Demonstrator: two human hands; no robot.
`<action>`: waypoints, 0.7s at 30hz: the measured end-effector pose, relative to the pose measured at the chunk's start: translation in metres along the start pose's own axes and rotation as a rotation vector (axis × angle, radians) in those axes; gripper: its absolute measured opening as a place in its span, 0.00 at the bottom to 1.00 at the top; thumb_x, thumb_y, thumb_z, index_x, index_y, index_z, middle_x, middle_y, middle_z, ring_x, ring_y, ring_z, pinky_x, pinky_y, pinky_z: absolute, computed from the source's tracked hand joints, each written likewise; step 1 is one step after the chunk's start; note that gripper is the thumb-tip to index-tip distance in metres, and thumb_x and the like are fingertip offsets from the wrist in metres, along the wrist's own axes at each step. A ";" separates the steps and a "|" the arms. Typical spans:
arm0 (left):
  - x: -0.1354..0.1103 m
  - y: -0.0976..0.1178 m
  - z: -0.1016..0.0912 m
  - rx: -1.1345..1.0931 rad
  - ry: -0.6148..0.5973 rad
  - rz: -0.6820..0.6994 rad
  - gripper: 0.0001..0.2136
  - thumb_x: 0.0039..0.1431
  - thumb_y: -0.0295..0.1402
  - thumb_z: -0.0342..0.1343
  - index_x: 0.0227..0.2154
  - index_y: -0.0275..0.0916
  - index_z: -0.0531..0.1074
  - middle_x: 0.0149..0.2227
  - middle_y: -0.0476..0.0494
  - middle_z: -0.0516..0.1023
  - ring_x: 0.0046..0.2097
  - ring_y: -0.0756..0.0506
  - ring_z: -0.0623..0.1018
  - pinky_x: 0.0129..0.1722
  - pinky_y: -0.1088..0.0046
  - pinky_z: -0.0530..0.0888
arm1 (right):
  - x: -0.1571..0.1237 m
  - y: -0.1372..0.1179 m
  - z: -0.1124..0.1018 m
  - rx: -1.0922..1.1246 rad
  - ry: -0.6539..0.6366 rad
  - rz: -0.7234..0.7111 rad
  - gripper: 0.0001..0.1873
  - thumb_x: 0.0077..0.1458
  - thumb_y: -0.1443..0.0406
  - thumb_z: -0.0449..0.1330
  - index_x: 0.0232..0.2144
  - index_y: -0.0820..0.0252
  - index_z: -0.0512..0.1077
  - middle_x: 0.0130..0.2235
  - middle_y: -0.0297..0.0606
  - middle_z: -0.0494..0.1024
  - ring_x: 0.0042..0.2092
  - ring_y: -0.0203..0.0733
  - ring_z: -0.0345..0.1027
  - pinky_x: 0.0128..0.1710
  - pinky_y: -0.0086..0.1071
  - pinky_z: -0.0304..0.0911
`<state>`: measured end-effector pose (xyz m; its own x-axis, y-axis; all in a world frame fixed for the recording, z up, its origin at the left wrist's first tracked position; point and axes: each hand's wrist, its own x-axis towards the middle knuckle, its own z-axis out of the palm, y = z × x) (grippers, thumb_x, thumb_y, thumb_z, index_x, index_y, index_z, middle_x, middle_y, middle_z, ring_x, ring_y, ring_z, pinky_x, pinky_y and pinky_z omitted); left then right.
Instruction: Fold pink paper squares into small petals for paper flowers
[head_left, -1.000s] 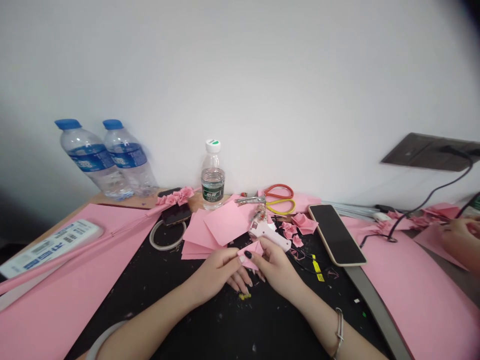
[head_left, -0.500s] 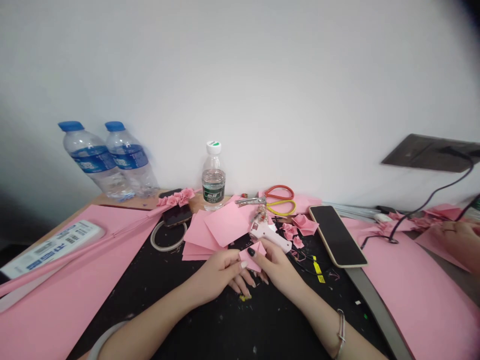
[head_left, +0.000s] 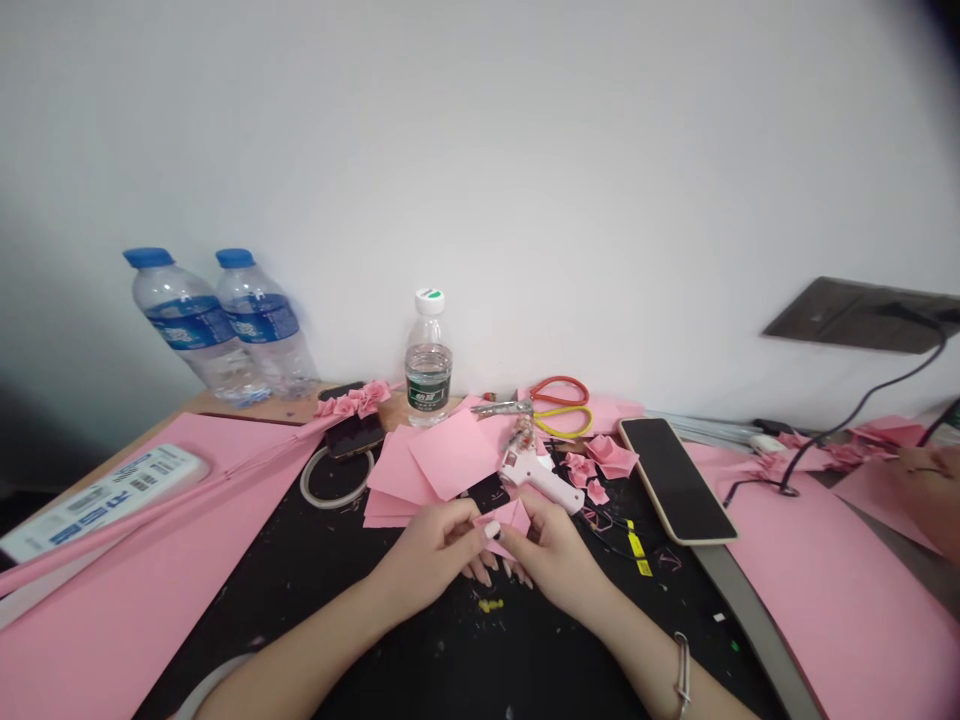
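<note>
My left hand (head_left: 431, 553) and my right hand (head_left: 553, 553) meet over the black mat (head_left: 420, 640), both pinching one small folded pink paper piece (head_left: 512, 517) between thumbs and fingertips. The fingers are closed on it and most of the piece is hidden behind them. Just beyond lies a fan of pink paper squares (head_left: 435, 460) and a white glue gun (head_left: 541, 477). Small finished pink paper flowers (head_left: 604, 455) lie to the right of the glue gun.
Three water bottles (head_left: 428, 358) stand at the wall. Red and yellow scissors (head_left: 551, 405), a dark phone (head_left: 671, 478), a tape ring (head_left: 335, 478), a power strip (head_left: 97, 500) and large pink sheets (head_left: 112, 600) lie around. Another person's hand (head_left: 926, 485) works at the far right.
The view has tipped slightly, so everything sits a little lower. My fingers have shifted on the pink piece, pressing it flatter. The other person's hand has drawn back to the right.
</note>
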<state>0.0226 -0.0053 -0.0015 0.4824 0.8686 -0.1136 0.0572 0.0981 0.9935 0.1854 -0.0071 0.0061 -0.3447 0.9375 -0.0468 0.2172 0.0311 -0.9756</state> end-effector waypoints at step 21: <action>-0.001 0.003 0.002 0.123 0.045 0.013 0.12 0.59 0.38 0.44 0.23 0.40 0.60 0.20 0.51 0.73 0.26 0.45 0.79 0.26 0.72 0.74 | 0.002 0.011 -0.002 0.117 -0.082 0.047 0.20 0.57 0.50 0.47 0.25 0.60 0.61 0.16 0.26 0.61 0.15 0.30 0.53 0.15 0.24 0.49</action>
<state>0.0238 -0.0070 0.0015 0.4439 0.8908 -0.0973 0.1588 0.0286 0.9869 0.1890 -0.0038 -0.0048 -0.4109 0.9055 -0.1056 0.1288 -0.0569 -0.9900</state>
